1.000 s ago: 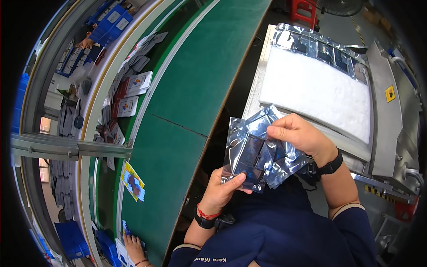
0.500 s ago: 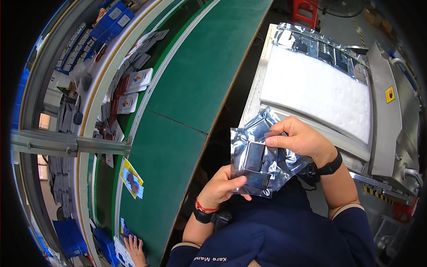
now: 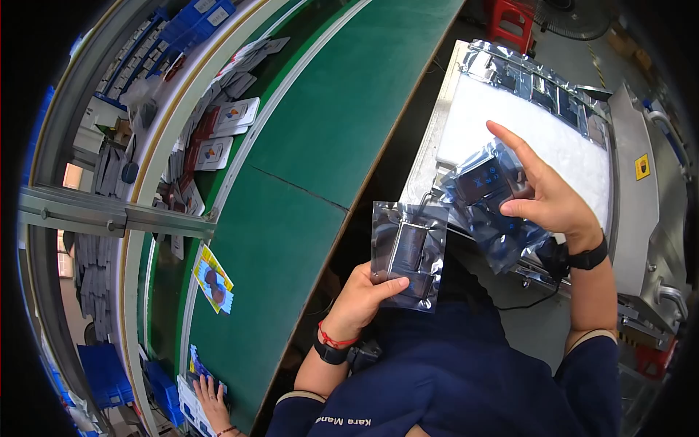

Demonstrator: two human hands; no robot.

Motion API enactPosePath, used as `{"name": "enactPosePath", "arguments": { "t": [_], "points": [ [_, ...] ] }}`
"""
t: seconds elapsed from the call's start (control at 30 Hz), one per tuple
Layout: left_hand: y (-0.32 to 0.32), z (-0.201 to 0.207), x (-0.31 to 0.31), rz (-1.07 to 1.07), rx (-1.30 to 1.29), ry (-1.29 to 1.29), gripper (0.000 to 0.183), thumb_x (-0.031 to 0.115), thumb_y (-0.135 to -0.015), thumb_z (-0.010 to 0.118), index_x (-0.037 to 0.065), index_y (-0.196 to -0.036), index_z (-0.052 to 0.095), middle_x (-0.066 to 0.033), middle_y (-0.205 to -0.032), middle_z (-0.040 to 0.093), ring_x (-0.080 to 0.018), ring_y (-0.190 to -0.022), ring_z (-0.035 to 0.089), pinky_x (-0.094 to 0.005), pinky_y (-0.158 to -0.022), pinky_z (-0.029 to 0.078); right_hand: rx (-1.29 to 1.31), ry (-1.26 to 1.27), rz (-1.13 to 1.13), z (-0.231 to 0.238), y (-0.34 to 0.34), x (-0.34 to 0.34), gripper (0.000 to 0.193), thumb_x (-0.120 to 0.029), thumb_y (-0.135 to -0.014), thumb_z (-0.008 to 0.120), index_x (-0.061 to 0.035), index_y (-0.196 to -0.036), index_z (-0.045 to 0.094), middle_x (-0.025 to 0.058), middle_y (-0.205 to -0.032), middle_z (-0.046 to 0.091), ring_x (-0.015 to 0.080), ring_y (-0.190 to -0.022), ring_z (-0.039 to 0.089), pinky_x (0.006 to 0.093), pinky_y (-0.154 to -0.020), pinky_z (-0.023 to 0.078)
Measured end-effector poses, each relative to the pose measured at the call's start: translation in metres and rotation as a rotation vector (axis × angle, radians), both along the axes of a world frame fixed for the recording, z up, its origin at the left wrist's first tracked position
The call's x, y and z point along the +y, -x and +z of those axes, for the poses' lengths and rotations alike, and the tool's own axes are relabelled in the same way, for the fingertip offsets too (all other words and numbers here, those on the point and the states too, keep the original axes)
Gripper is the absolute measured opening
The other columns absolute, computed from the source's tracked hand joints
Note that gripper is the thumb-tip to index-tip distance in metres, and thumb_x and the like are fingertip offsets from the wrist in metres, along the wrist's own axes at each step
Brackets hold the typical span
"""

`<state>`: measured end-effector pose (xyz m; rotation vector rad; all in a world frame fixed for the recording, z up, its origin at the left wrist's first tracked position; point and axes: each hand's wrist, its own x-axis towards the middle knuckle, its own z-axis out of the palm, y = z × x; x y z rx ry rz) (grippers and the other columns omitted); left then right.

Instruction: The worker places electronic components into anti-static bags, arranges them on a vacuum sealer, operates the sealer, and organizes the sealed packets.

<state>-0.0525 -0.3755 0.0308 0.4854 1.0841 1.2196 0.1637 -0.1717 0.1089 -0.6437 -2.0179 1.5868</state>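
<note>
My left hand (image 3: 358, 300) grips a shiny, see-through antistatic bag (image 3: 428, 251) by its lower part, thumb on top. Flat dark parts show inside that bag, which is upright in front of my body. To the right, more antistatic bags (image 3: 486, 218) overlap in my right hand (image 3: 559, 198). My right thumb lies over them while the index finger stretches out past their upper edge. The other right fingers are hidden behind the bags. A gap separates the left bag from those on the right.
A white padded surface (image 3: 502, 109) lies beside a metal machine (image 3: 633, 218), with several bagged parts (image 3: 535, 84) along its far edge. The green worktable (image 3: 306, 138) runs along the left. Another person's hand (image 3: 211, 404) is at lower left, near a colourful packet (image 3: 213, 280).
My hands have moved apart. The right has swung up and right with its bags, its index finger now extended. The left keeps one bag, now separate from the others.
</note>
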Motion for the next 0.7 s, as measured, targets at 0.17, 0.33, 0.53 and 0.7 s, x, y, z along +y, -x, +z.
{"name": "enactPosePath", "arguments": {
  "t": [0.17, 0.33, 0.53, 0.7],
  "points": [
    [-0.004, -0.006, 0.006, -0.045, -0.104, 0.004, 0.03, 0.001, -0.082, 0.059, -0.003, -0.112, 0.056, -0.01, -0.103, 0.063, -0.016, -0.089, 0.062, -0.0296, -0.082, 0.049, -0.354, -0.146, 0.337, 0.039, 0.007, 0.008, 0.08, 0.005, -0.066, 0.062, -0.0102, -0.138, 0.03, 0.0119, -0.098, 0.059, 0.0189, -0.074, 0.06, 0.0333, -0.063, 0.048],
    [-0.015, -0.011, 0.014, -0.106, -0.184, -0.042, 0.04, 0.023, -0.095, 0.042, -0.004, -0.123, 0.046, -0.0123, -0.116, 0.057, -0.0182, -0.104, 0.058, -0.0297, -0.089, 0.047, -0.245, -0.672, 0.971, 0.043, 0.06, -0.022, 0.032, -0.005, -0.073, 0.061, -0.0015, -0.103, 0.052, 0.0139, -0.067, 0.06, 0.034, -0.065, 0.06, 0.0391, -0.058, 0.047],
    [-0.029, -0.02, 0.017, -0.112, -0.737, -0.148, 0.077, 0.063, -0.09, 0.018, 0.001, -0.128, 0.044, -0.0123, -0.12, 0.055, -0.0206, -0.116, 0.05, -0.034, -0.094, 0.043, -0.402, -0.927, 1.001, 0.013, 0.077, -0.052, 0.012, -0.007, -0.075, 0.052, -0.0018, -0.085, 0.056, 0.0128, -0.069, 0.057, 0.0317, -0.063, 0.057, 0.0402, -0.06, 0.043],
    [-0.028, -0.023, 0.004, -0.274, -0.513, -0.223, 0.071, 0.042, -0.077, 0.069, 0.002, -0.129, 0.04, -0.0102, -0.125, 0.049, -0.019, -0.113, 0.051, -0.0321, -0.092, 0.043, -0.237, -1.158, 0.637, 0.014, 0.065, -0.052, 0.03, -0.012, -0.067, 0.065, -0.0035, -0.094, 0.054, 0.0109, -0.094, 0.049, 0.0271, -0.095, 0.049, 0.0401, -0.085, 0.038]
  ]
}}
